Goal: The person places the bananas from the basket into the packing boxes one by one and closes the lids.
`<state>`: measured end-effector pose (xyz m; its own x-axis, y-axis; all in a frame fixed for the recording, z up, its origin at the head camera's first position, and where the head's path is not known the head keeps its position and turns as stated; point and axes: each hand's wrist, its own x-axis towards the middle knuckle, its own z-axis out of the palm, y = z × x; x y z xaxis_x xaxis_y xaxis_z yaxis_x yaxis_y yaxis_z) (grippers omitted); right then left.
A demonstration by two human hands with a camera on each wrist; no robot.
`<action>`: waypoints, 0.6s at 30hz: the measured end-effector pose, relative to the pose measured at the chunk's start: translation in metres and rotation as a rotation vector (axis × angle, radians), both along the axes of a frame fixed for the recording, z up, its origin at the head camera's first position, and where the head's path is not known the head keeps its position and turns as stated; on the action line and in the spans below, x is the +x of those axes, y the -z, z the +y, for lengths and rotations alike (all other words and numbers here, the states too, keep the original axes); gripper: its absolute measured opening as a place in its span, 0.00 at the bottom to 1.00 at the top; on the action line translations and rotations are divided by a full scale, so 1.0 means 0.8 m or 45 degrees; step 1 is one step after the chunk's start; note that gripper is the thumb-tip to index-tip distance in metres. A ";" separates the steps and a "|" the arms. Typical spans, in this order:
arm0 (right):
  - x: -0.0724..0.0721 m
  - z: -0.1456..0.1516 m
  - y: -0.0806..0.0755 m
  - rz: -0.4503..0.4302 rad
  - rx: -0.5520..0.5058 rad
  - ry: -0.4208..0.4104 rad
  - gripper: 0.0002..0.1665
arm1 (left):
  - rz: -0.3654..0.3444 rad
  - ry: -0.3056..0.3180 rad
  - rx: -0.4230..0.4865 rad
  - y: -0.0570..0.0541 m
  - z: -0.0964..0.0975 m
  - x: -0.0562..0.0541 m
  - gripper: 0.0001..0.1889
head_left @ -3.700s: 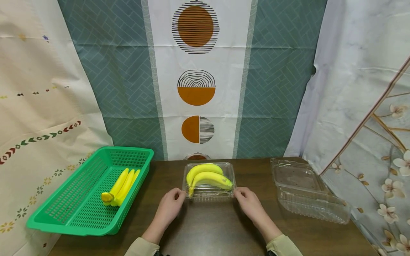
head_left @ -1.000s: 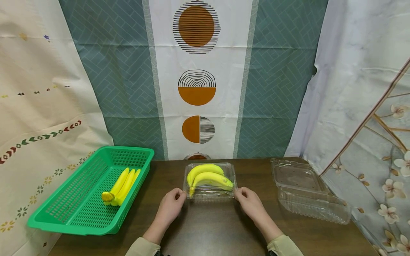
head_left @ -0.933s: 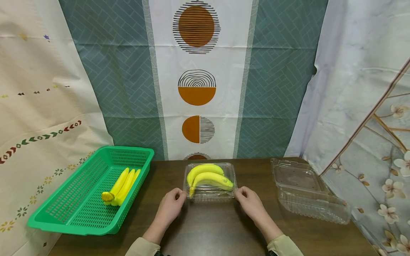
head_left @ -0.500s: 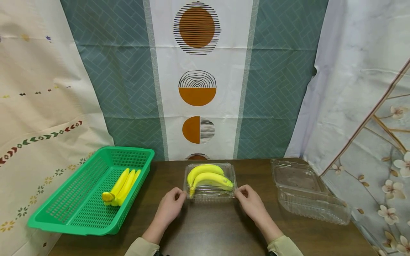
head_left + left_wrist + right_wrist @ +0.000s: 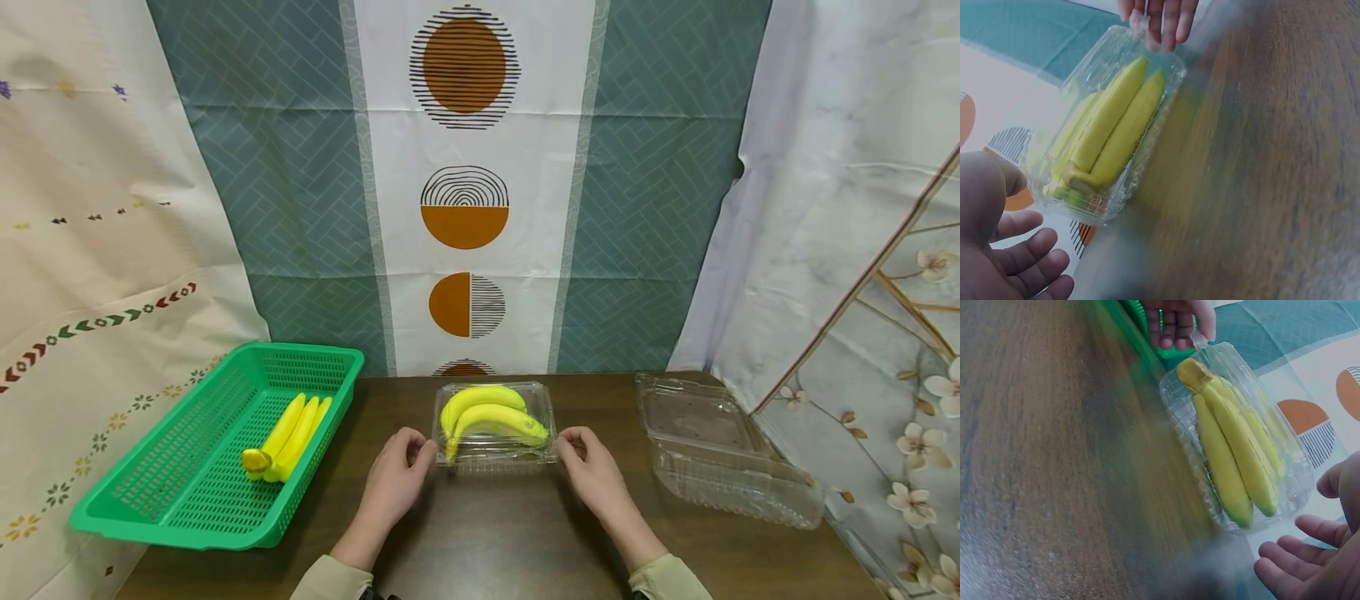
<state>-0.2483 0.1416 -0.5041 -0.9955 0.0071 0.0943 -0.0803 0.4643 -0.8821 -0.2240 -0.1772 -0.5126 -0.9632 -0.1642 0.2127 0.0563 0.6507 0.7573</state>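
A clear plastic clamshell box (image 5: 491,457) sits on the table in front of me with its lid down. Inside lies a bunch of bananas (image 5: 487,419), its stem end toward the left. My left hand (image 5: 397,473) is at the box's front left corner, thumb and fingers parted. At the front right corner is my right hand (image 5: 592,473), likewise with its thumb apart from the fingers. Both wrist views show the near hand's fingers loosely spread beside the box, the left hand (image 5: 1016,244) and the right hand (image 5: 1316,550) pinching nothing.
To the left stands a green basket (image 5: 180,537) holding another bunch of bananas (image 5: 288,442). On the right a second clear clamshell box (image 5: 735,483) stands with its lid raised. Patterned cloths (image 5: 300,208) hang behind and along both sides of the brown table (image 5: 487,550).
Both hands have loosened from the box's front corners, thumbs and fingers spreading apart, and drawn slightly outward. The box and bananas stay in place.
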 end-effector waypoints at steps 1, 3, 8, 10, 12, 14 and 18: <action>0.000 0.000 -0.001 0.011 0.007 0.000 0.16 | 0.012 -0.006 -0.015 0.000 0.001 0.000 0.06; 0.001 -0.001 -0.002 0.042 0.022 -0.008 0.20 | 0.028 -0.018 -0.045 -0.002 0.002 0.000 0.06; 0.002 -0.004 -0.003 0.108 0.046 -0.072 0.28 | 0.104 -0.025 -0.120 -0.004 0.008 0.001 0.10; 0.002 -0.005 -0.002 0.133 0.072 -0.105 0.30 | 0.144 -0.011 -0.145 -0.005 0.010 0.002 0.13; 0.003 -0.006 -0.001 0.164 0.115 -0.137 0.31 | 0.184 0.012 -0.161 -0.005 0.012 0.003 0.15; 0.004 -0.008 -0.001 0.203 0.163 -0.168 0.33 | 0.208 0.030 -0.173 -0.006 0.015 0.004 0.16; 0.007 -0.010 0.000 0.281 0.281 -0.212 0.37 | 0.247 0.060 -0.215 -0.008 0.019 0.007 0.20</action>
<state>-0.2428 0.1337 -0.5038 -0.9368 -0.1983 0.2882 -0.3483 0.6060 -0.7152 -0.2184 -0.1617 -0.5059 -0.9075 -0.0670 0.4148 0.2228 0.7602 0.6103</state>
